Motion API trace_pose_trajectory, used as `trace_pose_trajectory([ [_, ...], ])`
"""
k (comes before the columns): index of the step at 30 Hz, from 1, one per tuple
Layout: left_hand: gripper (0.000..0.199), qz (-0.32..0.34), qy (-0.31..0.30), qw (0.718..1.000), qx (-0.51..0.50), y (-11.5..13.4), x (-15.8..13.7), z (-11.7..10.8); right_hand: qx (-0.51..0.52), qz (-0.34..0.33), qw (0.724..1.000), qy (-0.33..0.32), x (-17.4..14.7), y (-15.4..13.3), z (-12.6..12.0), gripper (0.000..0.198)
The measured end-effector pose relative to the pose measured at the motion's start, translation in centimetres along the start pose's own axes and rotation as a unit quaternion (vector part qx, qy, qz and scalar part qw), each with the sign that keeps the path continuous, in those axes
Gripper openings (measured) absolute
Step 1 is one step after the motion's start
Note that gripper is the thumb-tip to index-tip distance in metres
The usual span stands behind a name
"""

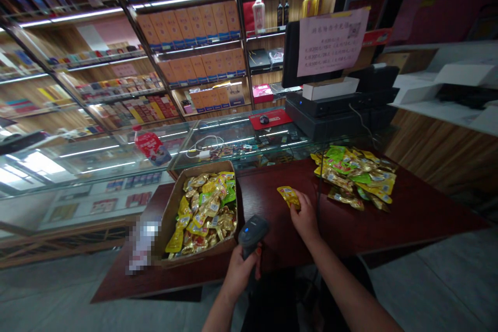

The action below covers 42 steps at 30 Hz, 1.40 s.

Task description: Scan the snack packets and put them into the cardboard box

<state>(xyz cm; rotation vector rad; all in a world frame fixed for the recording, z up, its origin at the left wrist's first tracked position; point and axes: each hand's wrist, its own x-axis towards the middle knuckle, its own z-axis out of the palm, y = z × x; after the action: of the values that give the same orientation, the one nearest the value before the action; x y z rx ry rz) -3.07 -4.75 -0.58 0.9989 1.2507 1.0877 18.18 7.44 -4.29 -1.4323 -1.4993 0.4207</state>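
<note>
My left hand [241,268] is wrapped round the handle of a dark barcode scanner [252,231], whose blue light shows on top. My right hand [304,216] pinches a small yellow snack packet [288,195] by its near end, just above the dark red table [268,187]. To the left stands an open cardboard box [168,218] filled with gold, yellow and green packets [208,210]. A loose pile of similar packets [356,174] lies on the table to the right of my right hand.
Behind the table runs a glass display counter [229,129] with a red drink bottle [151,145], a white charger cable [202,153] and a mouse [264,120] on a red mat. A monitor [292,57] with a pink paper sign [330,41] stands above a black cash drawer [334,116]. Shelves of boxes line the wall.
</note>
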Motion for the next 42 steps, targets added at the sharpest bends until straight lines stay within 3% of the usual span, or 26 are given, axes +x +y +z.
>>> trace_pose_trajectory([
  [6,0.054,0.013,-0.002,1.000,0.000,-0.5,-0.1,-0.4,-0.024,-0.023,0.999,-0.015,0.0,0.2,0.0,0.049],
  [14,0.055,0.024,-0.012,1.000,0.015,-0.7,-0.1,-0.5,-0.004,0.002,1.000,-0.015,0.0,-0.5,-0.3,0.052],
  [18,0.056,-0.010,0.016,1.000,-0.002,-0.4,0.4,0.2,0.099,0.082,0.992,0.006,0.4,-0.3,-0.2,0.068],
  [21,0.055,-0.026,0.035,0.999,0.003,-0.3,0.8,0.8,0.213,0.157,0.964,0.008,1.5,-0.8,0.5,0.076],
  [24,0.055,-0.030,0.043,0.999,0.006,-0.4,1.0,1.1,0.310,0.152,0.936,-0.073,3.1,-3.6,2.3,0.064],
  [29,0.053,-0.024,0.043,0.999,0.005,-0.7,1.0,0.9,0.404,0.084,0.888,-0.202,6.3,-11.2,7.9,0.061],
  [32,0.052,-0.025,0.046,0.999,0.006,-0.8,1.0,0.7,0.304,0.050,0.932,-0.190,8.3,-12.6,9.5,0.059],
  [34,0.054,-0.026,0.047,0.999,0.001,-0.9,1.0,0.7,0.171,0.033,0.973,-0.152,9.4,-11.0,8.8,0.056],
  [36,0.056,-0.027,0.043,0.999,-0.003,-0.9,1.0,0.6,0.029,0.046,0.992,-0.113,10.4,-7.9,6.8,0.059],
  [38,0.056,-0.031,0.037,0.999,-0.002,-0.9,1.0,0.6,-0.126,0.091,0.984,-0.082,11.1,-4.2,4.2,0.068],
  [42,0.057,-0.038,0.028,0.999,0.003,-0.8,1.0,0.5,-0.412,0.125,0.900,-0.066,12.0,1.7,-0.2,0.082],
])
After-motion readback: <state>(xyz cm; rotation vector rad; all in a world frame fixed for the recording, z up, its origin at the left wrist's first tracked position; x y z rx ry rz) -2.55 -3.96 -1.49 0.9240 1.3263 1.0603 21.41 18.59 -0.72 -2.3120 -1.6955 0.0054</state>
